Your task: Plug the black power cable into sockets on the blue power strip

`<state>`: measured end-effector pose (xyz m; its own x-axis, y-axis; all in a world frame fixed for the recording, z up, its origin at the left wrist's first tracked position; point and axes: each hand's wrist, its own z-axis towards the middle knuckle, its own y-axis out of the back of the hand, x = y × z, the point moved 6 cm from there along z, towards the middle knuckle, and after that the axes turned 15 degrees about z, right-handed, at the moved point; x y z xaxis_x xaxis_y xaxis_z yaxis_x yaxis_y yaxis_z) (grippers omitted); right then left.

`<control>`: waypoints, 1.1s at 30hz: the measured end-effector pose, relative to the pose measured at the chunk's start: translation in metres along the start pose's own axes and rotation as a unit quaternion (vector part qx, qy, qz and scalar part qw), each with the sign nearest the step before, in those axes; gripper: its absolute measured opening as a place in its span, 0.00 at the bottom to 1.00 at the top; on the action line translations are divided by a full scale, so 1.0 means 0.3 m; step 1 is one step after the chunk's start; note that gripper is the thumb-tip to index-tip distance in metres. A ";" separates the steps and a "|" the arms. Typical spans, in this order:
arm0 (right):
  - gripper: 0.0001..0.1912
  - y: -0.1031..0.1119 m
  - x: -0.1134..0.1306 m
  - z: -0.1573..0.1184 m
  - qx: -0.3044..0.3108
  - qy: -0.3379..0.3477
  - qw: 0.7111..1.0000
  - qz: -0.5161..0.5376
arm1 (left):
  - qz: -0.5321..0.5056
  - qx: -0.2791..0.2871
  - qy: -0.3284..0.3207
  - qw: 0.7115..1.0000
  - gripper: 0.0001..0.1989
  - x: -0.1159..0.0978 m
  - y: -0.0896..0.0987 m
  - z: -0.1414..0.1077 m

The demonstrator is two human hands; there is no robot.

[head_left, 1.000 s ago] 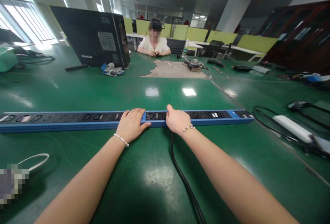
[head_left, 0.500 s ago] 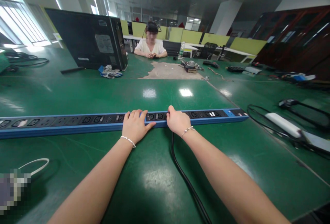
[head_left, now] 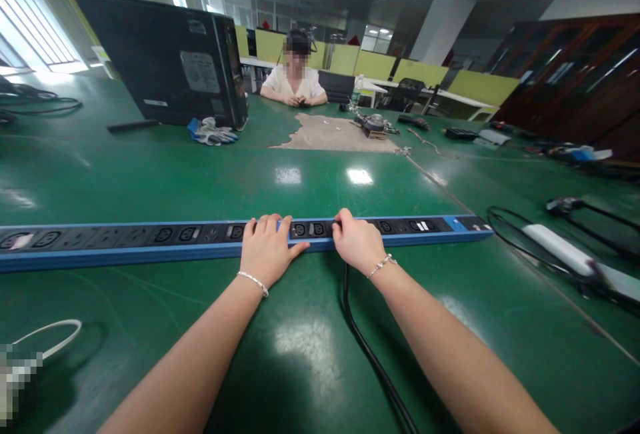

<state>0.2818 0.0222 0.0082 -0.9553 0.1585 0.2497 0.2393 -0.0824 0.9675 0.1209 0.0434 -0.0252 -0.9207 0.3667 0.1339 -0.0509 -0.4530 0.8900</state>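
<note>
Both your hands are at the long blue rack power strip (head_left: pixel 195 235), which lies crosswise on the green tabletop (head_left: pixel 150 187) with its black socket face up and its left end running out of view. Your left hand (head_left: pixel 266 251) lies palm down across the strip's middle, fingers spread a little toward the far edge, thumb out along the near side. Just beside it, your right hand (head_left: pixel 359 241) is curled closed on the end of a black power cable (head_left: pixel 367 351), right over the sockets; your fingers hide the plug, so you cannot tell how far it sits in. The cable drops toward you under your wrist. Beyond the strip, a pair of work gloves (head_left: pixel 214 133) rests by a black computer case (head_left: pixel 170 61), and a seated person (head_left: pixel 295 86) faces you.
</note>
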 end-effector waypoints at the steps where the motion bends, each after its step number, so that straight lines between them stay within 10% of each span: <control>1: 0.13 -0.007 0.000 -0.001 0.000 0.000 1.000 -0.001 | 0.001 0.001 -0.001 1.000 0.31 0.000 -0.001 0.000; 6: 0.14 0.040 0.000 0.008 -0.002 0.005 1.000 0.020 | -0.004 0.008 0.001 1.000 0.32 0.001 -0.008 0.002; 13: 0.19 0.440 -0.158 0.052 -0.135 -0.006 0.982 0.131 | 0.008 0.012 -0.001 1.000 0.31 0.000 -0.003 0.004; 17: 0.16 0.366 -0.318 -0.008 -0.038 -0.044 0.932 0.359 | 0.005 -0.001 -0.007 1.000 0.31 0.000 0.000 0.002; 21: 0.09 0.251 -0.504 -0.058 -0.088 -0.168 0.865 0.465 | 0.015 -0.008 -0.007 1.000 0.30 0.002 -0.002 0.000; 27: 0.13 0.211 -0.581 0.009 -0.077 -0.174 0.968 0.161 | 0.030 -0.018 -0.009 0.999 0.30 0.002 0.001 -0.002; 33: 0.18 0.166 -0.541 0.053 -0.019 -0.175 0.983 0.048 | 0.026 -0.016 -0.009 0.999 0.31 0.002 -0.002 0.000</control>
<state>0.4513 0.0081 0.0164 -0.8086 0.4767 0.3450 0.3125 -0.1489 0.9382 0.1205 0.0440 -0.0256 -0.9153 0.3560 0.1884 -0.0152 -0.4979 0.8671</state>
